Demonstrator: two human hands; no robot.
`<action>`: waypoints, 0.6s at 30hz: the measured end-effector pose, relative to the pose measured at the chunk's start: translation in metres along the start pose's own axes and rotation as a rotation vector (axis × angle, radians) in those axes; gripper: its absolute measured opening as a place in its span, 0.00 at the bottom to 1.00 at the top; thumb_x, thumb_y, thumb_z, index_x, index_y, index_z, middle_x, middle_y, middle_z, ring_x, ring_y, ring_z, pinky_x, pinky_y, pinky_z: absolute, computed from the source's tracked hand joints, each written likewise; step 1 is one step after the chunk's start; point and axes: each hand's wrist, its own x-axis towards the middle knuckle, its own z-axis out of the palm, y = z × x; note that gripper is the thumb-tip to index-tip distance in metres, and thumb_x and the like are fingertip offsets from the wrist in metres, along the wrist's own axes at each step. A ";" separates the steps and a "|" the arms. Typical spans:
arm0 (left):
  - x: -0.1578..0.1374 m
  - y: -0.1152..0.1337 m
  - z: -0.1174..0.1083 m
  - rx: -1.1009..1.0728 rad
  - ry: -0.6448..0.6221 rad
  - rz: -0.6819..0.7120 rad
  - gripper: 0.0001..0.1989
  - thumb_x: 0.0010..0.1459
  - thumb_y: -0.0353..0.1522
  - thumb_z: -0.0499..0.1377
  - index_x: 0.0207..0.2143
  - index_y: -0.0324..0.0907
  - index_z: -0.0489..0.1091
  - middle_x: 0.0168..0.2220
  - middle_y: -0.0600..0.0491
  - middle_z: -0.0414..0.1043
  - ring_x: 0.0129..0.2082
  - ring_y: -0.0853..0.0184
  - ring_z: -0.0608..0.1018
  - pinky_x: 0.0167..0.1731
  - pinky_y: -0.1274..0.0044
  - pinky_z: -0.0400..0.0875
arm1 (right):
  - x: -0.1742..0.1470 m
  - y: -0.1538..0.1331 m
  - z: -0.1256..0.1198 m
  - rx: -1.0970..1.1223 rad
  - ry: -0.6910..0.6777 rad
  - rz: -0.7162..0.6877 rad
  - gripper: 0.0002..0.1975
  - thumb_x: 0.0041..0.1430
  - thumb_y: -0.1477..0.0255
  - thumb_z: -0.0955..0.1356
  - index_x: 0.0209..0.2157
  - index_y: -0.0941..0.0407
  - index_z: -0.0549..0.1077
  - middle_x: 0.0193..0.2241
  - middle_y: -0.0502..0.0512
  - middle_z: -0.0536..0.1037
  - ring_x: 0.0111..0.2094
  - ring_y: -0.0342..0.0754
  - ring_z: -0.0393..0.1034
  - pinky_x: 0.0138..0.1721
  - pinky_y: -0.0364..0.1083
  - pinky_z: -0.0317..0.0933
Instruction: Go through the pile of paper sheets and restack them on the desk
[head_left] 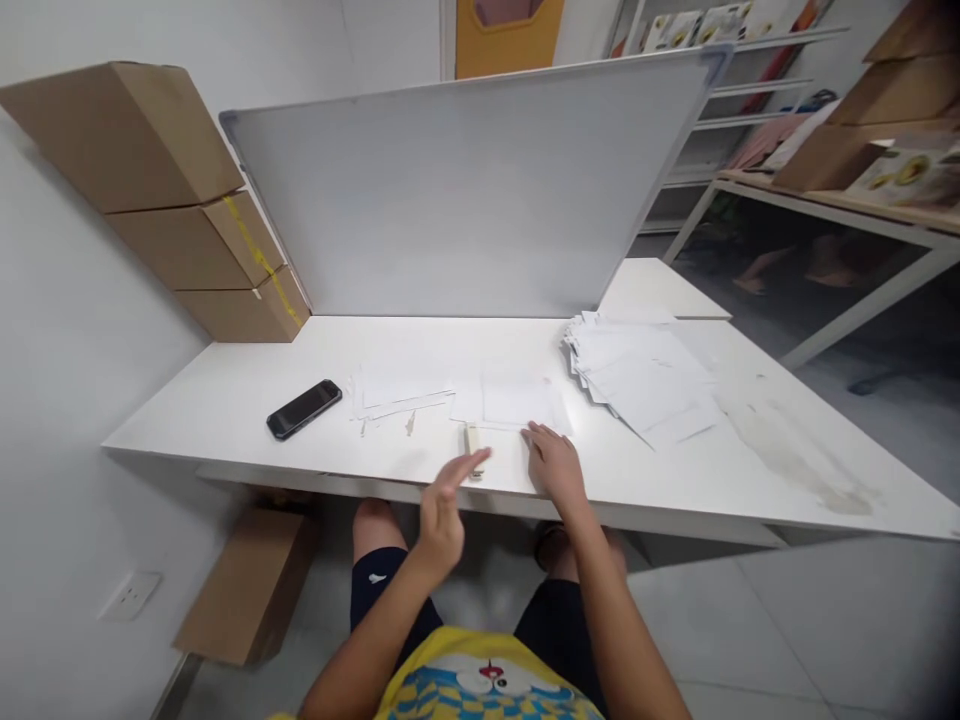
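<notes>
A small cream object that looks like a stapler [472, 438] lies near the front edge of the white table. My left hand [441, 515] is raised at that edge, its fingers stretched out with the tips at the stapler's near end. Whether they touch it I cannot tell. Nothing shows in that hand. To the right, my right hand [555, 462] rests on the table with fingers extended, just below thin white sheets of paper [517, 398]. Another few loose sheets [397, 388] lie to their left.
A larger paper pile [649, 375] spreads out on the right. At the left lies a black phone [304, 408]. Behind stands a whiteboard [465, 190], with stacked cardboard boxes [217, 240] beside it. Another carton [240, 585] sits on the floor.
</notes>
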 end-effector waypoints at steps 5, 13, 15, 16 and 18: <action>-0.038 -0.074 -0.022 0.090 0.045 -0.076 0.35 0.54 0.61 0.44 0.37 0.46 0.79 0.39 0.43 0.78 0.47 0.53 0.75 0.55 0.63 0.63 | -0.087 0.049 -0.034 0.046 0.278 0.048 0.15 0.58 0.69 0.61 0.44 0.54 0.74 0.49 0.59 0.75 0.54 0.57 0.64 0.56 0.60 0.53; -0.061 -0.124 0.063 -0.303 -0.199 -0.562 0.26 0.51 0.55 0.57 0.38 0.43 0.76 0.36 0.43 0.79 0.40 0.56 0.79 0.44 0.66 0.71 | -0.119 0.055 -0.081 0.114 0.637 0.320 0.23 0.59 0.57 0.60 0.48 0.57 0.72 0.55 0.68 0.67 0.57 0.64 0.58 0.55 0.66 0.50; -0.038 -0.118 0.084 -0.467 -0.145 -0.671 0.27 0.51 0.55 0.59 0.38 0.40 0.74 0.36 0.43 0.78 0.37 0.58 0.80 0.40 0.69 0.73 | -0.111 0.051 -0.080 0.114 0.622 0.349 0.24 0.59 0.55 0.60 0.47 0.56 0.73 0.56 0.68 0.67 0.58 0.65 0.56 0.56 0.68 0.47; -0.027 -0.115 0.092 -0.537 -0.108 -0.717 0.28 0.51 0.55 0.58 0.37 0.39 0.73 0.36 0.42 0.78 0.35 0.60 0.80 0.37 0.71 0.73 | -0.109 0.049 -0.078 0.123 0.586 0.350 0.23 0.59 0.55 0.60 0.46 0.55 0.73 0.55 0.66 0.68 0.58 0.65 0.56 0.56 0.69 0.45; -0.010 -0.112 0.102 -0.606 -0.017 -0.807 0.27 0.51 0.54 0.59 0.32 0.36 0.72 0.31 0.43 0.77 0.31 0.62 0.80 0.32 0.74 0.73 | -0.107 0.046 -0.072 0.151 0.522 0.354 0.21 0.60 0.56 0.59 0.44 0.53 0.74 0.52 0.63 0.71 0.59 0.64 0.55 0.57 0.71 0.40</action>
